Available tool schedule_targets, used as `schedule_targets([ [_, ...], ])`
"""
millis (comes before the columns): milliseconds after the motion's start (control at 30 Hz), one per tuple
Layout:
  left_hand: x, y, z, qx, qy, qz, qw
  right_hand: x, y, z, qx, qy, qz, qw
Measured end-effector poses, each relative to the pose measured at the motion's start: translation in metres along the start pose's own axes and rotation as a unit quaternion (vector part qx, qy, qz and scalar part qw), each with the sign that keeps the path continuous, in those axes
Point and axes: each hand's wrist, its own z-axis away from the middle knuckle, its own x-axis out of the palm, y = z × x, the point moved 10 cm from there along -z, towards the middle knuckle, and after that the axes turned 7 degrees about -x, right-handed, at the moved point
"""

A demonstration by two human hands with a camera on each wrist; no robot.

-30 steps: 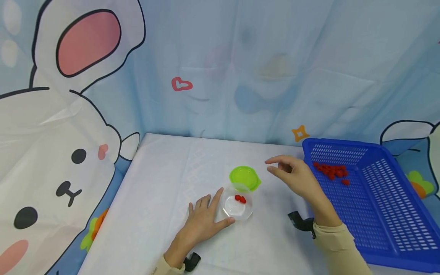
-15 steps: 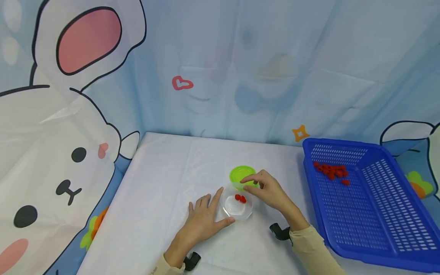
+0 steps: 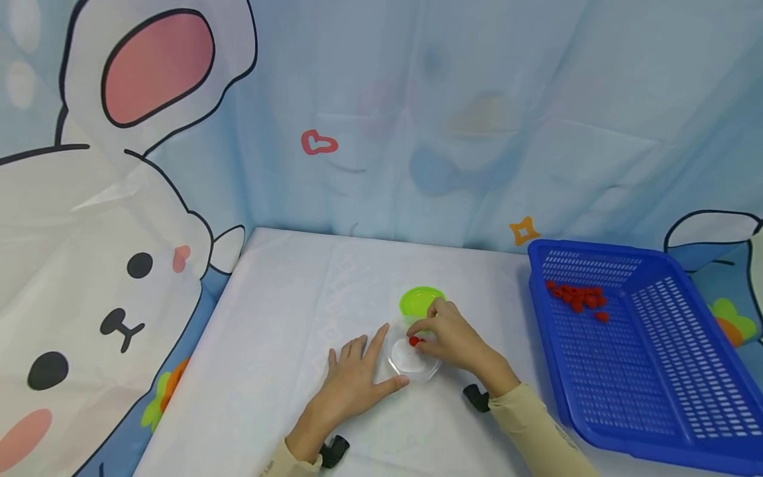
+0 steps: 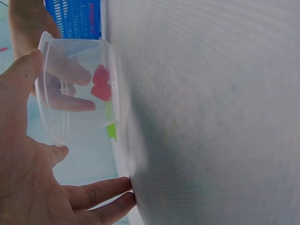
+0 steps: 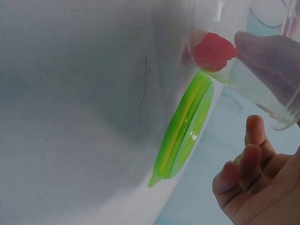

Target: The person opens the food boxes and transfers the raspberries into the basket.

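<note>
A clear plastic cup [image 3: 410, 363] stands on the white table with two red raspberries [image 4: 101, 83] at its bottom. My left hand [image 3: 352, 383] touches its rim on the left side with spread thumb and forefinger; the other fingertips rest on the tablecloth. Thumb and forefinger of my right hand [image 3: 456, 339] reach down into the cup, a gap between them, right by the raspberries. One fingertip meets or nearly meets a raspberry [image 5: 214, 51] in the right wrist view. Just behind the cup lies a green lid [image 3: 417, 301].
On the right stands a blue plastic basket [image 3: 673, 434], with several more small red pieces [image 3: 577, 297] in its far left corner. A printed curtain [image 3: 381, 132] hangs behind the table. Black wrist cameras [image 3: 335, 452] sit under both wrists.
My right hand has moved left from beside the basket, over the green lid, and down into the cup. My left hand has stayed at the cup's rim.
</note>
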Motion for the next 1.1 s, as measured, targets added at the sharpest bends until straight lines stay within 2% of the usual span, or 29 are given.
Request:
schedule_targets([
  [200,0.000,0.001,-0.001,0.001,0.001,-0.001,1.0000,0.000,-0.010,-0.007,-0.020,-0.003,0.117,0.993],
  [333,0.000,0.002,-0.001,0.002,0.001,0.002,1.0000,0.002,-0.013,-0.010,-0.022,0.003,0.148,0.989],
  [633,-0.001,0.001,0.000,0.002,0.007,-0.008,0.9999,0.004,-0.017,-0.012,-0.005,0.023,0.163,0.986],
  [1100,-0.001,0.002,0.000,0.005,0.001,-0.006,1.0000,0.001,-0.017,-0.009,-0.013,0.048,0.097,0.994],
])
